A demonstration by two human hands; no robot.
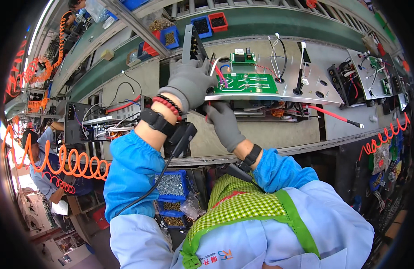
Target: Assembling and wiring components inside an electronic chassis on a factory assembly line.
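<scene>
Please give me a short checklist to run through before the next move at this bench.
1. Left hand and right hand gloved: ok, both.
2. Left hand's hold on the upright dark panel: cannot tell; the hand covers its lower end.
3. Right hand's fingertip grip near the left edge of the metal plate: cannot tell.
4. Large green circuit board on the plate: ok; how firmly it is fastened does not show.
5. Red cable connected at its far end: not ok; that end is loose, right of the plate.
6. Tall black wire bundle plugged in at its top: not ok; its white plug stands free.
</scene>
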